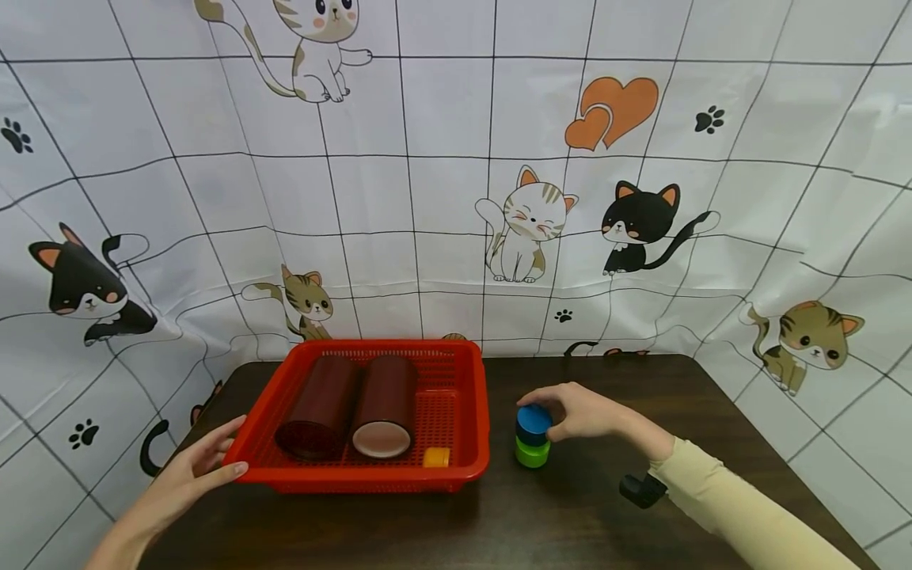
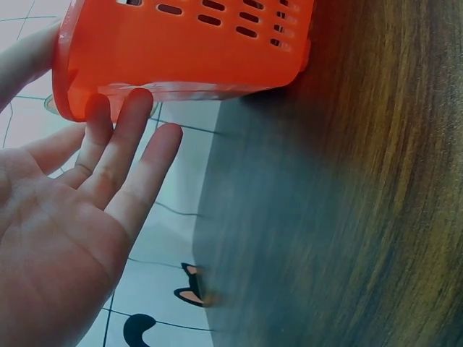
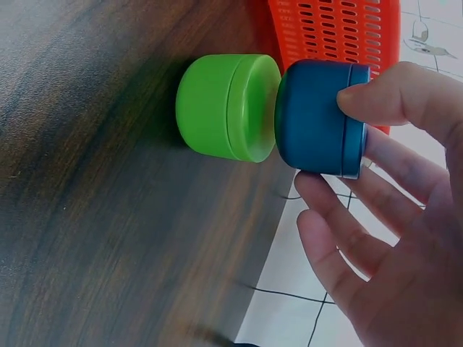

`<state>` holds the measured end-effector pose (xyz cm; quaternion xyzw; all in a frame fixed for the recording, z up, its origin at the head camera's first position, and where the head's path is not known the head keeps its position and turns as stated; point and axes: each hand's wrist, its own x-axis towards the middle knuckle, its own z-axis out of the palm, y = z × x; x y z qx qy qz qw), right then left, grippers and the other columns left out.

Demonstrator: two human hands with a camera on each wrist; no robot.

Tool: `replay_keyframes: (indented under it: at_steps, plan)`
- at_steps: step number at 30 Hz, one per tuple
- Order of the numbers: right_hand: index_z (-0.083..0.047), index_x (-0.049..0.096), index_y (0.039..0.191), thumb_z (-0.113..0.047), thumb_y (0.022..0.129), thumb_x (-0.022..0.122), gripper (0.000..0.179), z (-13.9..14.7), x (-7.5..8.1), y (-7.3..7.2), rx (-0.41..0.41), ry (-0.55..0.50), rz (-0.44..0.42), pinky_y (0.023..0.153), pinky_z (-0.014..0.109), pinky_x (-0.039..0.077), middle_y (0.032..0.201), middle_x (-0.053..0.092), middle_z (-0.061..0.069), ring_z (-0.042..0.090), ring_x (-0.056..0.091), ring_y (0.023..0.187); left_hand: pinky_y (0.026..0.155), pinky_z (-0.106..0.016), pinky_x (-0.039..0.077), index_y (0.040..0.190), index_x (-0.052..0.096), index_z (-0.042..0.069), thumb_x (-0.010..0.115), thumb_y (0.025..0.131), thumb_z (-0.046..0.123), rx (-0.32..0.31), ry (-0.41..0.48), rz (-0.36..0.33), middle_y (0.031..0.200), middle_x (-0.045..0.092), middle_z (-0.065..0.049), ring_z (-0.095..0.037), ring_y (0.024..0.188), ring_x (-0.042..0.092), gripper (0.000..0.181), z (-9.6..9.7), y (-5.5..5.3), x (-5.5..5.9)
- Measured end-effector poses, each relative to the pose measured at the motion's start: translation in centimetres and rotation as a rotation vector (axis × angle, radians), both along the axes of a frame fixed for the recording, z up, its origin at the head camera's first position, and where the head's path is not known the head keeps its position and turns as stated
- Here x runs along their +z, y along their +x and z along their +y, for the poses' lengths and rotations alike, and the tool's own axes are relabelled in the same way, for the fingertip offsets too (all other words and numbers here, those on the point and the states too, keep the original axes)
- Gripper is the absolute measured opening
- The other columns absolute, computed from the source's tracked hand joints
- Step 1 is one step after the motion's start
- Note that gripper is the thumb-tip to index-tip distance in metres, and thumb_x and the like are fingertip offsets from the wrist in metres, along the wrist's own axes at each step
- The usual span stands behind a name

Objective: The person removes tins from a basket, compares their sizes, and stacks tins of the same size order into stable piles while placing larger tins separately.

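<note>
My right hand [image 1: 580,410] pinches a small blue round jar [image 3: 315,116] between thumb and fingers. Directly beneath it a similar lime-green jar [image 3: 217,107] stands upright on the table. The blue jar's base is right at the green lid, slightly off-centre in the right wrist view. At the left, my left hand [image 1: 192,475] holds the rim of a red plastic basket [image 1: 370,476], thumb on one side and fingertips [image 2: 137,101] against the outer side. Inside the basket lie two dark-brown cylinders [image 1: 321,404] side by side, with a small yellow-orange piece [image 1: 436,457] near the front wall.
The dark wood-grain table [image 1: 570,514] carries the basket and jars. White sheeting [image 1: 427,198] with a grid and cartoon cats hangs behind and along both sides. A dark strap device [image 1: 643,491] sits at my right wrist.
</note>
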<state>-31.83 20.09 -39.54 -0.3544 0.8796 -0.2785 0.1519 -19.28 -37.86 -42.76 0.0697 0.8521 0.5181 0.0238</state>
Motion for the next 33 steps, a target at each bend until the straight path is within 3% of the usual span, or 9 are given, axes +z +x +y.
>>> replay_keyframes:
  at_steps: [8, 25, 33]
  plan:
    - [-0.024, 0.058, 0.135, -0.01, 0.084, 0.069, 0.055, 0.13, -0.34, 0.1, 0.005, 0.004, 0.005, 0.085, 0.026, 0.053, 0.131, 0.061, 0.004, 0.017, 0.059, 0.102, 0.078, -0.02, 0.048, 0.156, 0.018, 0.0, 0.057, 0.099, 0.013, 0.001, -0.019, -0.013, 0.111, 0.06, 0.019, 0.0, 0.097, 0.064, 0.07, -0.02, 0.0, 0.24]
    - [-0.022, 0.058, 0.135, -0.009, 0.083, 0.07, 0.056, 0.01, -0.23, 0.19, 0.029, 0.013, 0.006, 0.088, 0.032, 0.056, 0.131, 0.062, 0.006, 0.017, 0.061, 0.105, 0.078, -0.019, 0.048, 0.155, 0.019, -0.002, 0.056, 0.099, 0.01, -0.012, -0.012, 0.038, 0.111, 0.061, 0.016, 0.0, 0.097, 0.063, 0.068, -0.13, 0.15, -0.06]
    - [-0.022, 0.059, 0.135, -0.009, 0.082, 0.07, 0.055, -0.2, -0.35, 0.15, 0.034, 0.014, 0.001, 0.084, 0.026, 0.054, 0.129, 0.062, 0.004, 0.015, 0.06, 0.1, 0.078, -0.02, 0.048, 0.156, 0.018, -0.001, 0.057, 0.099, 0.012, 0.003, -0.018, 0.007, 0.111, 0.061, 0.016, 0.001, 0.097, 0.063, 0.069, -0.13, 0.14, -0.03]
